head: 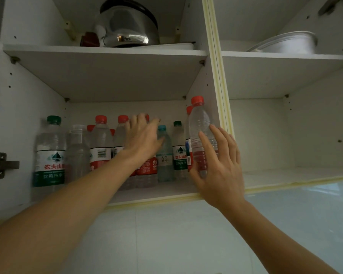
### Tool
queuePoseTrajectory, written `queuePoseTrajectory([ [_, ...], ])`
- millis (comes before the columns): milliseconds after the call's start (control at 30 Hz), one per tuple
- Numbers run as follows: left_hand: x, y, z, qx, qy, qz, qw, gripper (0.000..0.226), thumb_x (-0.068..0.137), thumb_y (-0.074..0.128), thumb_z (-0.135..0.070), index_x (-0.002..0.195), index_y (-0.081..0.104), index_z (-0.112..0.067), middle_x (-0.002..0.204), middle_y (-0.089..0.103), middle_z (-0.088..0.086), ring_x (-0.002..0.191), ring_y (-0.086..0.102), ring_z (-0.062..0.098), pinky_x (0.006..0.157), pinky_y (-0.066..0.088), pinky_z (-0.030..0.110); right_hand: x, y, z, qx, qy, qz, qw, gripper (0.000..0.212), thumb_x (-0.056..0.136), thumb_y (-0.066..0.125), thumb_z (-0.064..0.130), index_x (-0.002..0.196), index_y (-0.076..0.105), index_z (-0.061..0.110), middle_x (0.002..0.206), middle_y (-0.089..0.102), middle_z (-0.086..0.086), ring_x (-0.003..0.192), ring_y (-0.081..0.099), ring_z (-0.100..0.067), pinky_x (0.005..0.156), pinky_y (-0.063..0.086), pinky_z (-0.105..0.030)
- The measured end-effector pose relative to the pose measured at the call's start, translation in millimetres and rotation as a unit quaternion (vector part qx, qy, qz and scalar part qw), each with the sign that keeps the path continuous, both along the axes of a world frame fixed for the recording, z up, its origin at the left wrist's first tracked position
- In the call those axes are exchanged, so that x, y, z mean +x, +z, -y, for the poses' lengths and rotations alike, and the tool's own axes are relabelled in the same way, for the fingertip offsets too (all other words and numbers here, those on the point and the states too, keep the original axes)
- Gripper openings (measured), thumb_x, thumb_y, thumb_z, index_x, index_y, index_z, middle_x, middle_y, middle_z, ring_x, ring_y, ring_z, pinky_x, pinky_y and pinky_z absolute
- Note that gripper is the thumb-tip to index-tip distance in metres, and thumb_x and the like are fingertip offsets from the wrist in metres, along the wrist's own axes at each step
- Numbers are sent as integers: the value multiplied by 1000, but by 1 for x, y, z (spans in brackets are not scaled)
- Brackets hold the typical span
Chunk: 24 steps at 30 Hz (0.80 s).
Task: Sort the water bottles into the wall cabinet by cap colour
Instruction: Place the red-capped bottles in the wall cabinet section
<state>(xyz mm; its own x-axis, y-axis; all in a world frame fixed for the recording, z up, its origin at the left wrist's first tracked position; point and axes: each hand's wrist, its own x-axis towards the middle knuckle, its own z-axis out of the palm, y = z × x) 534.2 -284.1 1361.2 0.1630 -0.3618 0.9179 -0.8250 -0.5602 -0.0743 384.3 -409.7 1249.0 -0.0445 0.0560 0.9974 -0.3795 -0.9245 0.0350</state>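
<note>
On the low shelf, at 3 o'clock, your right hand wraps its grip round a red-capped bottle. Your left hand, fingers spread flat, touches the middle bottles.

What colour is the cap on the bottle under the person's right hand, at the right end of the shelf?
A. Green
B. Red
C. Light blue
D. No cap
B: the bottle that the right hand holds at the cabinet's right side has a red cap.
</note>
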Motion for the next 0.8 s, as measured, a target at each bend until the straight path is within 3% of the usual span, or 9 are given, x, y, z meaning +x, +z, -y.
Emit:
queuePoseTrajectory([
  [100,-16,12,14,-58,-237,-170,955,43,100,59,-31,141,53,-19,139,54,4,126,52,22,106,45,41,0,-1,0,1,6,5,1000,77,84,69,42,151,41,18,162,29,-9,152,19,-29,123,21,-51],
  [167,-21,20,25,-71,-352,-330,873,39,103,54,-28,140,53,-16,135,59,5,118,59,19,103,50,37,0,-2,1,1,8,4,1000,78,84,68,43,152,40,18,162,28,-9,152,19,-29,123,23,-52],
  [233,-19,24,36,-93,-439,-462,765,37,105,50,-30,137,53,-11,129,62,11,107,63,21,95,53,36,0,-3,1,2,12,4,1000,79,83,69,43,152,40,19,162,28,-9,152,19,-29,122,25,-53],
  [300,-14,27,47,-103,-487,-533,685,39,105,47,-36,134,54,-9,122,64,12,103,64,23,86,54,35,0,-4,1,3,15,3,1000,78,84,68,43,153,38,20,163,27,-8,153,18,-29,122,24,-53],
  [400,-8,41,57,-105,-530,-564,624,42,105,45,-41,131,57,-11,126,65,14,107,63,27,90,53,38,0,-5,1,6,12,-3,1000,79,84,68,43,154,37,20,164,26,-7,154,16,-27,122,23,-52],
  [500,-6,58,60,-64,-556,-565,606,45,106,41,-45,132,59,-13,121,67,11,107,63,27,89,51,41,0,-3,1,7,13,-4,1000,82,82,73,41,153,39,21,163,27,-6,154,17,-26,122,25,-53],
  [567,-8,63,62,-20,-552,-558,619,46,105,40,-45,133,59,-13,116,69,11,102,64,26,80,50,39,0,-1,1,4,14,-1,1000,82,81,72,40,153,39,21,163,27,-7,153,18,-26,120,28,-55],
  [667,-12,63,66,29,-540,-539,645,46,104,45,-41,136,57,-10,117,65,14,104,63,28,82,51,39,0,0,2,-3,17,2,1000,80,81,71,39,153,40,20,162,29,-8,153,19,-27,118,30,-57],
  [800,-10,62,70,-12,-557,-508,657,26,103,53,-27,121,63,-12,109,69,10,100,66,25,80,54,35,0,-1,1,-1,12,-1,1000,76,83,68,41,151,43,18,161,32,-9,152,22,-29,116,32,-58],
])
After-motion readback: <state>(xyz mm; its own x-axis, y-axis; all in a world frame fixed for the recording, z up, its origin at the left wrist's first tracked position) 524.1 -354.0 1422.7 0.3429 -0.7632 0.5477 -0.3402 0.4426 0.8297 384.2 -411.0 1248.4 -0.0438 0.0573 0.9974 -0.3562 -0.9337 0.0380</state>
